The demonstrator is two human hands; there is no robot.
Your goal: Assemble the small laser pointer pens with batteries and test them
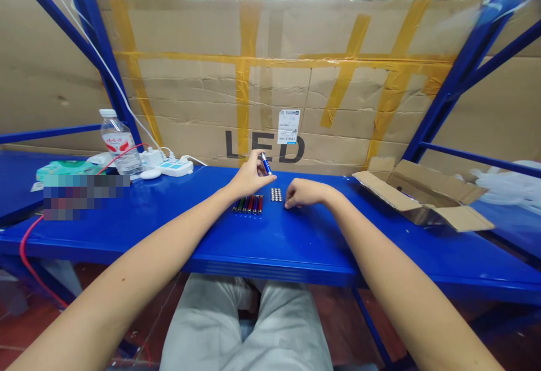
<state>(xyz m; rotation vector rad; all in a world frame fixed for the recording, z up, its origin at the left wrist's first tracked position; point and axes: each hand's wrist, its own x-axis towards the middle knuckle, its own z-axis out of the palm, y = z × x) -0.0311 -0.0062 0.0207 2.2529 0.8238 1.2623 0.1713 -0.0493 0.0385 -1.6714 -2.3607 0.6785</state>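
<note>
My left hand [253,172] is raised just above the table, its thumb and fingers closed on a slim blue mini flashlight [266,164] with silver ends, held tilted. Below that hand, several similar mini flashlights [248,204] in green, red, purple and dark colours lie side by side in a row. To their right sits a tight grid of small round silver pieces [276,194] that look like button cells. My right hand [302,193] rests low at the table, right of the grid, with its fingertips pinched together. Whatever they hold, if anything, is hidden.
An open cardboard box [422,190] stands on the blue table [296,247] at the right. At the left are a water bottle [120,144], a power strip [175,167], cables and a green packet [67,169]. A large taped cardboard sheet [203,95] closes off the back.
</note>
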